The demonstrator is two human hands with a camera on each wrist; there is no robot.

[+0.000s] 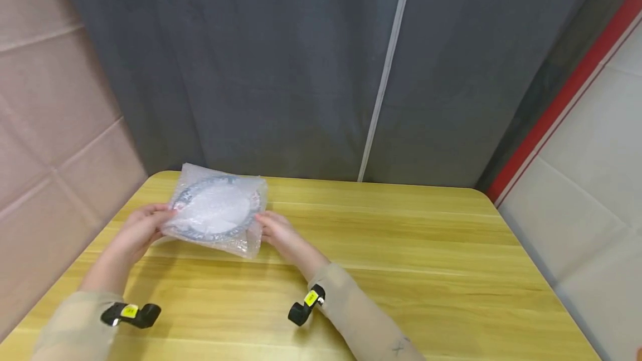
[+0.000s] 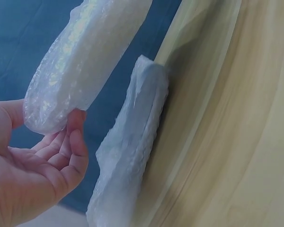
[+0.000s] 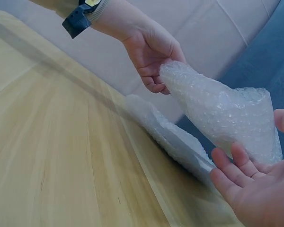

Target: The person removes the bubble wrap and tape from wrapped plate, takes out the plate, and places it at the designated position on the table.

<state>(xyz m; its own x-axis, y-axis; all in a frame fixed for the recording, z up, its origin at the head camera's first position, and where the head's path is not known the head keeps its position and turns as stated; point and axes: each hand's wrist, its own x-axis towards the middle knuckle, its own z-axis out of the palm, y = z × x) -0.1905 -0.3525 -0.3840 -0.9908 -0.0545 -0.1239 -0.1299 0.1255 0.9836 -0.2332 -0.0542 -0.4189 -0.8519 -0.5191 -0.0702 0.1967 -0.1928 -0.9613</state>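
Both hands hold a bubble-wrapped plate (image 1: pixel 218 209) above the table's far left part. Through the clear wrap show its white middle and blue patterned rim with small red spots. My left hand (image 1: pixel 142 228) pinches the left edge, thumb on top and fingers beneath. At the opposite edge, my right hand (image 1: pixel 278 231) holds the wrap between thumb and fingers. In the left wrist view the wrapped plate (image 2: pixel 85 61) is tilted. Below it, apart from it, a second bubble-wrapped packet (image 2: pixel 132 142) lies on the table; its contents cannot be made out.
The wooden table (image 1: pixel 401 272) has rounded far corners. A dark grey curtain (image 1: pixel 276 71) with a pale vertical strip (image 1: pixel 386 71) hangs behind it. Pale padded panels (image 1: pixel 50 127) stand on the left, and a white wall (image 1: pixel 597 183) with a red band on the right.
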